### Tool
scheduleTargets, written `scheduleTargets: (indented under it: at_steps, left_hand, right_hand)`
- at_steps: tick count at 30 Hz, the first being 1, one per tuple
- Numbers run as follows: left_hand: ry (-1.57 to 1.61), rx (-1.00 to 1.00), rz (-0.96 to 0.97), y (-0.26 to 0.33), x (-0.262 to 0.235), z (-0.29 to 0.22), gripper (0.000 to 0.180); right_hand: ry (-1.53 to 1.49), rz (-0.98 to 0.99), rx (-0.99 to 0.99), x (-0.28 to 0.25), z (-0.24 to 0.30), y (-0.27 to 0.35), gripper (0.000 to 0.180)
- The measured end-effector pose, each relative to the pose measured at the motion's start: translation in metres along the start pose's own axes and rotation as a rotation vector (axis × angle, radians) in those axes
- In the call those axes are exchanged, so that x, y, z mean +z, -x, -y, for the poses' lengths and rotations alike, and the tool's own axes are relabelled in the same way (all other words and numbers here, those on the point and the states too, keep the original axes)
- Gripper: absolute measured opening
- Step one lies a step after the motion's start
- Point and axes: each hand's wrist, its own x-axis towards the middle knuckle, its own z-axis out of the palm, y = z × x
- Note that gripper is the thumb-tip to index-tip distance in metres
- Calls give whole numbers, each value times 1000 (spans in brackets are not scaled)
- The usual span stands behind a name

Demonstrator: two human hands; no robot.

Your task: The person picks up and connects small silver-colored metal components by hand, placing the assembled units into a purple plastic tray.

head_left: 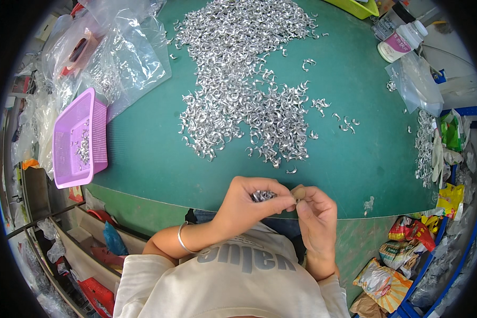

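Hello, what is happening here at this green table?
A person sits at a green table and works with small curved silver metal pieces. The left hand is cupped around a small bunch of these pieces, and the right hand pinches something small right beside it. A large pile of the same pieces lies spread across the table ahead. A pink basket at the left holds a few more.

Clear plastic bags [123, 50], crumpled, at the bench's [143, 153] far left corner. White bottle with pink label [403, 40], lying far right, beside a darker jar [387, 22]. Small clear pouch [420, 85] just below them. Bright snack wrappers [408, 254], red, yellow and green, heaped low right, possibly in a crate.
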Motion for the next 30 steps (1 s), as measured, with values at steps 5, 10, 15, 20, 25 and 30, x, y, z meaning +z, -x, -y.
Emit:
scheduleTargets:
  at_steps: [5, 10, 15, 20, 25, 30]
  left_hand:
    - [392, -375, 85, -5, -9, 0, 17]
    - [466, -529, 178, -10, -16, 4, 20]
    - [599, -639, 189, -12, -16, 6, 20]
    - [588, -413, 203, -8, -22, 10, 19]
    - [571, -148, 281, -13, -29, 19, 21]
    - [383, -183, 38, -12, -24, 17, 19]
  right_hand:
    - [550, -139, -360, 2, -3, -3, 13]
    - [833, -150, -545, 7, 1, -8, 16]
    - [666, -101, -403, 3, -3, -8, 17]
    - [1024, -286, -514, -13, 3, -18, 23]
    - [1581, -118, -511, -6, -7, -32, 26]
    - [1156, -176, -487, -16, -17, -34, 13]
